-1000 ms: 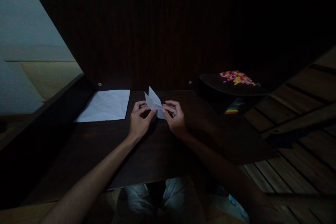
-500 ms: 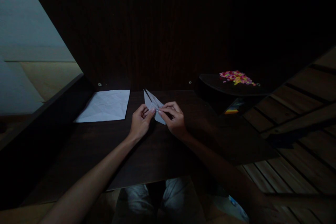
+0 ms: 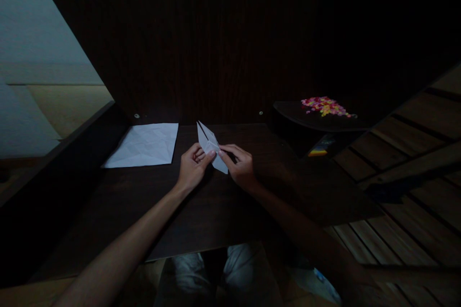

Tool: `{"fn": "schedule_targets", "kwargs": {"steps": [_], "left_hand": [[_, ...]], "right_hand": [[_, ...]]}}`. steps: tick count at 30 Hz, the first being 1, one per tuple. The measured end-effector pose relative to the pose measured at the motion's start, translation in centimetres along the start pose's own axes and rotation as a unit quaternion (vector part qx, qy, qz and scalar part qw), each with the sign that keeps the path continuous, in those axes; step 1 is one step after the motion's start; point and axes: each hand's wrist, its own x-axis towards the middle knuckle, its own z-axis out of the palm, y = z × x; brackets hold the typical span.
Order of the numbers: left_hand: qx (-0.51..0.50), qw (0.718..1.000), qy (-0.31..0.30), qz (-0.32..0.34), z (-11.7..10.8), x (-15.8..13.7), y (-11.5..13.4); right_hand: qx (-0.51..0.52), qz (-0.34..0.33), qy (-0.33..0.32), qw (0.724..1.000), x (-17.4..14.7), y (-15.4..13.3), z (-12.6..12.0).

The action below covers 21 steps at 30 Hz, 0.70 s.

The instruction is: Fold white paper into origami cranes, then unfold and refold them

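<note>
A small piece of folded white paper (image 3: 208, 139) is held just above the dark desk, between both hands. Its far end splits into two long points, and a single pointed flap hangs toward me. My left hand (image 3: 192, 163) pinches the left edge, thumb on top and the other fingers curled beneath. From the right, my right hand (image 3: 238, 163) grips the opposite edge between thumb and forefinger. To the left of my hands a creased white sheet (image 3: 144, 145) lies flat on the desk.
The dark wooden desk (image 3: 194, 211) has a tall back panel (image 3: 201, 48) and a raised left side (image 3: 57, 153). On a rounded shelf (image 3: 288, 110) at the right sits a heap of small colourful pieces (image 3: 326, 106). A slatted wooden surface (image 3: 406, 192) extends at far right.
The right side of the folded paper has closed inward, so its two far points stand nearer each other. My right fingers have shifted slightly along its edge.
</note>
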Motion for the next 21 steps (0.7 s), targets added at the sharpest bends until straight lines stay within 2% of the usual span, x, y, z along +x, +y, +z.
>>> {"fn": "schedule_targets", "kwargs": {"steps": [5, 9, 13, 21], "left_hand": [[-0.01, 1.0, 0.003, -0.026, 0.0, -0.1, 0.3], [-0.029, 0.998, -0.005, -0.052, 0.0, -0.2, 0.7], [-0.049, 0.996, -0.017, -0.074, -0.2, 0.0, 0.9], [-0.071, 0.982, -0.115, -0.134, -0.2, -0.2, 1.3]], "right_hand": [[-0.003, 0.016, 0.022, 1.0, 0.1, 0.3, 0.1], [0.073, 0.092, 0.029, 0.993, 0.3, 0.7, 0.3], [0.136, 0.155, -0.001, 0.978, 0.5, 0.7, 0.2], [0.177, 0.231, -0.061, 0.955, 1.0, 0.5, -0.3]]}}
